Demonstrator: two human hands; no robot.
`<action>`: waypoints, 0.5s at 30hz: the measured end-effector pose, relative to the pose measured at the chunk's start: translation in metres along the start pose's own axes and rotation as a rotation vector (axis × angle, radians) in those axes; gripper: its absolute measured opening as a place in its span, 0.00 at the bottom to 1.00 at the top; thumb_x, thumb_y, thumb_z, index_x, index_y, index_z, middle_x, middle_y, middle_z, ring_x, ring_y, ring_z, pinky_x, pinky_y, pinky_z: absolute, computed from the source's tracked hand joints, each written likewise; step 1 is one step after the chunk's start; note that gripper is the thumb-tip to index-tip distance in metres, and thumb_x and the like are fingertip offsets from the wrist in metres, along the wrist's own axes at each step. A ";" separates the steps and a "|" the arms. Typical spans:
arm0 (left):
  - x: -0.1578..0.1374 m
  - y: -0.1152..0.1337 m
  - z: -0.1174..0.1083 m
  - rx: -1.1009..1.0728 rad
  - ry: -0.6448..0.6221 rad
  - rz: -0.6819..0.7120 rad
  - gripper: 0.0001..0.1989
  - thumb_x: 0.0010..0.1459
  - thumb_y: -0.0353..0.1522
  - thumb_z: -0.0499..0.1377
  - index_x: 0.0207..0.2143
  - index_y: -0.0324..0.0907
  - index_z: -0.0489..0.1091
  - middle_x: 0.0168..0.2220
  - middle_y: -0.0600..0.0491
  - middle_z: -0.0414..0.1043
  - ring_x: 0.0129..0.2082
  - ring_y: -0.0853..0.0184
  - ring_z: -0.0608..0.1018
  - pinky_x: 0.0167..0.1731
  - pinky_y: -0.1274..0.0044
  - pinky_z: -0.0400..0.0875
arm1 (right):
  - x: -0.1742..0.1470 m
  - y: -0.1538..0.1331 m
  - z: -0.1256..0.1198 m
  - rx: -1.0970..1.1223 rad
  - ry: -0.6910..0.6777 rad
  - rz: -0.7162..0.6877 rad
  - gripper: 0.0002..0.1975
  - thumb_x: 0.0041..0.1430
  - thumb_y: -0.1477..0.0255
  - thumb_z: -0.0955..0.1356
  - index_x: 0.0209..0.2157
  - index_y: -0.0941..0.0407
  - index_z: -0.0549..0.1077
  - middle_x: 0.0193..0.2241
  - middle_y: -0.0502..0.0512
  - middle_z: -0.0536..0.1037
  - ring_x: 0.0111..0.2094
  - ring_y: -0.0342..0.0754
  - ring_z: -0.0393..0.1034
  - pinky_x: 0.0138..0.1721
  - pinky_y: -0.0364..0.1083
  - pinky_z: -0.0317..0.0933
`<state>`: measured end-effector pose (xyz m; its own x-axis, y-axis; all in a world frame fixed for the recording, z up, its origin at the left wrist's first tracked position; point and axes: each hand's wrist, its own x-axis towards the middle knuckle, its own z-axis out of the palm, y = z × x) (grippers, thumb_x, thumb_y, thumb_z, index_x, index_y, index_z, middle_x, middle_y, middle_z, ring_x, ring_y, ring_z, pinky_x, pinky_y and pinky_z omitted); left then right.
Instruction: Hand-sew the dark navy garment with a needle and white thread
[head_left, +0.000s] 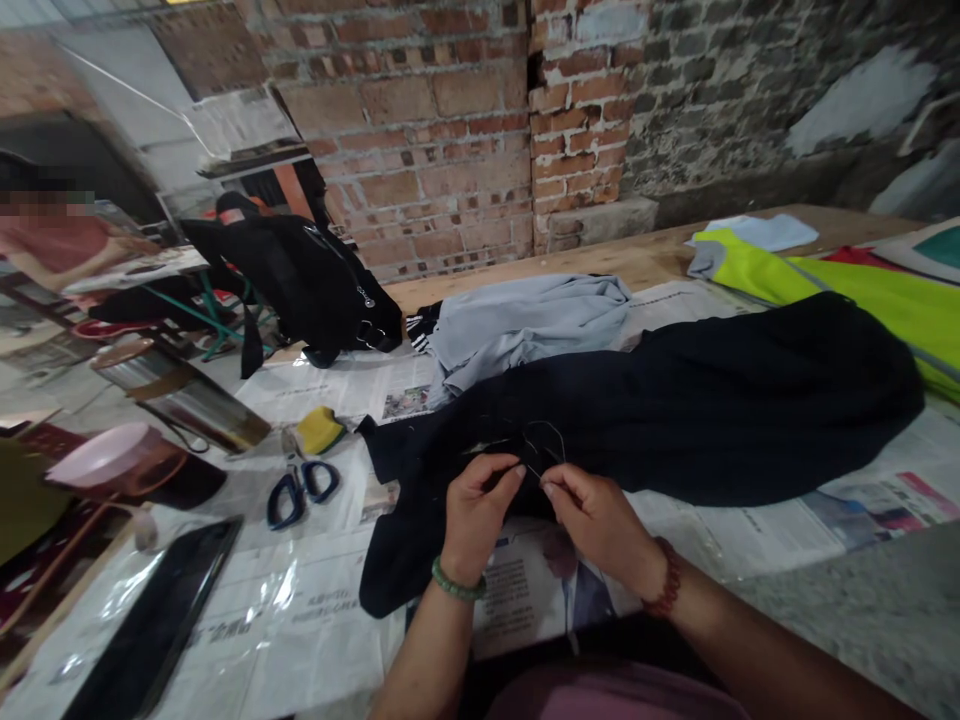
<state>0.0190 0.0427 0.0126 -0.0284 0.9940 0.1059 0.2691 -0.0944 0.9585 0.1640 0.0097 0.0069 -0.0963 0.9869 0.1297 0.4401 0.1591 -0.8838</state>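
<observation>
A long dark navy garment lies across the newspaper-covered table in front of me. My left hand is closed in a pinch on the dark cloth near its left part. Close beside it, my right hand pinches a thin pale thread, which loops up above the fingertips. A needle, if there is one between the fingers, is too small to make out. Left of the garment lie scissors with dark blue handles, next to a yellow sponge.
A phone, a pink-lidded cup and a steel flask stand or lie at left. Behind are a black bag and grey clothing; a yellow vest is at right. Another person sits far left.
</observation>
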 end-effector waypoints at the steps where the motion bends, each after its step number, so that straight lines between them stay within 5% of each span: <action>1: 0.000 0.000 0.000 0.017 0.007 0.029 0.05 0.42 0.32 0.62 0.26 0.43 0.74 0.27 0.55 0.72 0.29 0.67 0.72 0.30 0.78 0.66 | 0.000 0.000 0.000 0.000 -0.001 -0.004 0.10 0.57 0.70 0.58 0.29 0.55 0.69 0.19 0.48 0.68 0.21 0.41 0.62 0.24 0.40 0.54; 15: -0.006 0.003 -0.002 0.192 -0.021 0.382 0.04 0.49 0.28 0.58 0.27 0.43 0.73 0.27 0.54 0.71 0.28 0.69 0.73 0.28 0.79 0.67 | 0.000 0.000 0.000 -0.046 0.001 -0.010 0.10 0.57 0.71 0.58 0.28 0.55 0.68 0.18 0.48 0.67 0.21 0.41 0.61 0.24 0.40 0.52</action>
<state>0.0180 0.0366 0.0150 0.1271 0.8908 0.4362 0.4309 -0.4457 0.7847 0.1642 0.0094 0.0069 -0.0997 0.9853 0.1390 0.4800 0.1700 -0.8607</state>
